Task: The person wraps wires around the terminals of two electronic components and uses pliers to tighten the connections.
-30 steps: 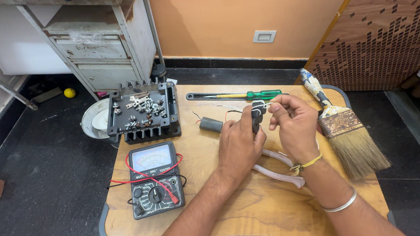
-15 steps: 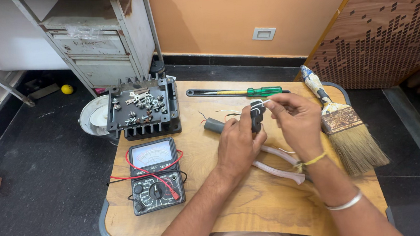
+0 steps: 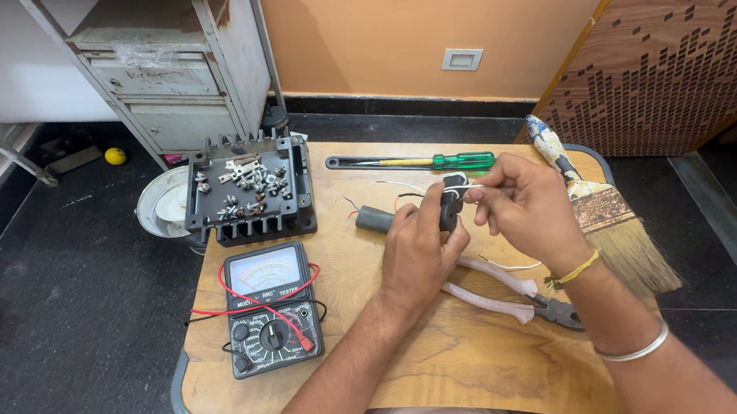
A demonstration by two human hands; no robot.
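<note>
**Hands on black part, little change**

Same grip as half a second ago; hands sit slightly lower over the board [image 3: 449,366]. Left hand [image 3: 419,251] grasps the small black part [image 3: 448,203] above the board's middle; right hand [image 3: 528,204] pinches its white wire [image 3: 469,189].

Count: one meter [image 3: 270,313], one screwdriver [image 3: 417,160], one brush [image 3: 602,208], one pliers [image 3: 504,291], one black case [image 3: 248,189] of screws.
</note>
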